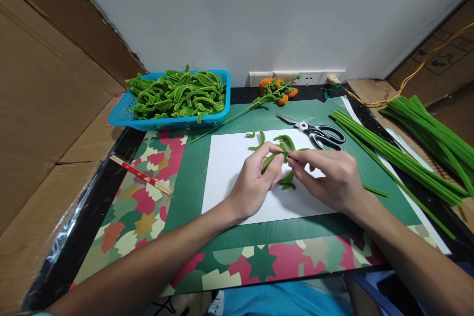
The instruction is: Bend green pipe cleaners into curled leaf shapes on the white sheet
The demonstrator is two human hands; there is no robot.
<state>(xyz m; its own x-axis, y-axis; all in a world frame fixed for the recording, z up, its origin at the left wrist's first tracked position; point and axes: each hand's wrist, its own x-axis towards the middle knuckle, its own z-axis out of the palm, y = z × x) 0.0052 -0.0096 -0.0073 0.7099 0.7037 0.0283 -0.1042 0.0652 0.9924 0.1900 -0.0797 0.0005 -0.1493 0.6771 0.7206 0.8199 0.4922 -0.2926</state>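
Observation:
Over a white sheet of paper, my left hand is closed in a pinch on a bent green pipe cleaner. My right hand meets it from the right, its thumb and fingertips pinched at the same piece. The fingers hide part of the join. More curled green pipe cleaner pieces lie on the paper behind and beneath my hands. Just behind my right hand rest scissors with dark handles, their blades pointing left.
A blue basket heaped with shaped green pieces stands back left. An orange-flowered stem lies near the wall. Long green pipe cleaners spread along the right. Wrapped chopsticks lie left on the patterned mat. Cardboard walls flank the table.

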